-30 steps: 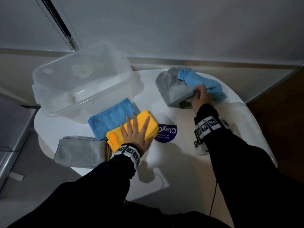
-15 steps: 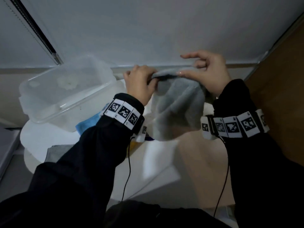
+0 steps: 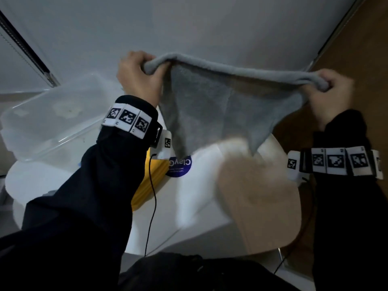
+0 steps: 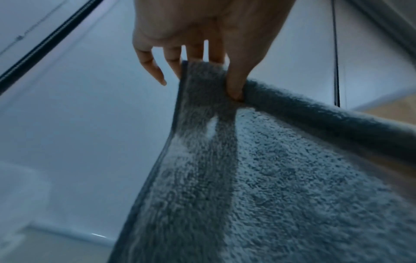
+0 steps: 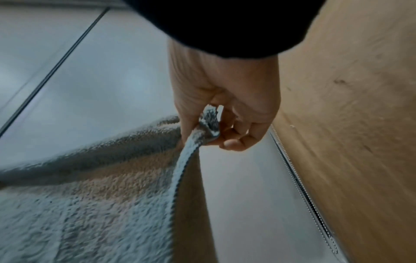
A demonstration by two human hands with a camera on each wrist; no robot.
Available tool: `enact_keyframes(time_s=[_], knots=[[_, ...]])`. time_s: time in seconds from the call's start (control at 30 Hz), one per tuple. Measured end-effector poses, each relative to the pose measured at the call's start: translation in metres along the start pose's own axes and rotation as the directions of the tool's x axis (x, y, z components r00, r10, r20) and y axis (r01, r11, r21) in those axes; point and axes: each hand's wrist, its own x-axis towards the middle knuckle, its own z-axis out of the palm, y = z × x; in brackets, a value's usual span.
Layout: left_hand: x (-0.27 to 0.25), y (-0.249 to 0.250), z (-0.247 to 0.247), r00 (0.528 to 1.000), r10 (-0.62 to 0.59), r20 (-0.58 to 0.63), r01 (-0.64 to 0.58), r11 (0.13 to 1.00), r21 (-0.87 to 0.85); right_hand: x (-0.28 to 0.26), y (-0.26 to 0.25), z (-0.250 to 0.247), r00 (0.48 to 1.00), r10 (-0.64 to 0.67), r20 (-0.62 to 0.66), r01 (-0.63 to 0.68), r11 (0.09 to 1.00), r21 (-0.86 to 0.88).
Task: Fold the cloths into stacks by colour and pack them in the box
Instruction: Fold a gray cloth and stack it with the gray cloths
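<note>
Grey cloth (image 3: 212,106), bunched a moment ago, now hangs spread between my left hand (image 3: 139,77) and right hand (image 3: 329,91) (both pinching corners), ready for folding.

The cloth (image 3: 220,106) is plain grey, the folded stack (image 3: 147,185) yellow (sleeves (image 3: 69,217) black, wristbands (image 3: 128,119) black-and-white checked).

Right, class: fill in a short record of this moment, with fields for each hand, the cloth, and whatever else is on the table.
left hand: grips one top corner of the grey cloth
right hand: grips the other top corner
grey cloth: held up, spread between the hands, hanging above the table
clear box: on the table, left side
yellow cloths: folded, partly hidden by the left arm
</note>
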Motion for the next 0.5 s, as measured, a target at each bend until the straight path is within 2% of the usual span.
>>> enact_keyframes(time_s=[0.03,0.07,0.13,0.17,0.2,0.27,0.3,0.37,0.43,0.5], knots=[[-0.003,0.002,0.001,1.000,-0.029,-0.012,0.027,0.985,-0.171,-0.003,-0.001,-0.003,0.999,-0.013,-0.031,0.016,0.993,0.115],[-0.009,0.003,0.002,0.999,-0.041,0.032,0.049,0.945,-0.322,-0.006,-0.001,-0.004,0.999,-0.009,-0.051,0.020,0.977,0.211],[-0.029,-0.004,0.009,0.979,-0.037,0.200,0.138,0.841,-0.522,-0.014,0.007,-0.005,0.998,0.060,-0.028,-0.046,0.932,0.360],[-0.041,-0.012,0.014,0.949,-0.046,0.311,0.219,0.807,-0.548,-0.018,0.018,-0.004,0.993,0.112,0.026,-0.113,0.910,0.399],[-0.055,-0.023,0.018,0.896,-0.062,0.440,0.314,0.790,-0.526,-0.023,0.033,-0.003,0.980,0.167,0.107,-0.196,0.897,0.397],[-0.086,-0.045,0.024,0.731,-0.110,0.673,0.456,0.812,-0.364,-0.036,0.067,0.002,0.918,0.275,0.286,-0.358,0.885,0.296],[-0.101,-0.060,0.026,0.637,-0.140,0.758,0.480,0.841,-0.249,-0.044,0.085,0.004,0.873,0.323,0.365,-0.419,0.880,0.223],[-0.129,-0.083,0.026,0.444,-0.173,0.879,0.427,0.904,-0.038,-0.062,0.116,0.007,0.768,0.399,0.500,-0.479,0.877,0.036],[-0.151,-0.104,0.025,0.199,-0.226,0.954,0.325,0.933,0.153,-0.080,0.146,0.007,0.602,0.476,0.641,-0.468,0.861,-0.200],[-0.170,-0.116,0.021,-0.064,-0.292,0.954,0.196,0.934,0.299,-0.101,0.164,0.006,0.365,0.555,0.748,-0.397,0.819,-0.414]])
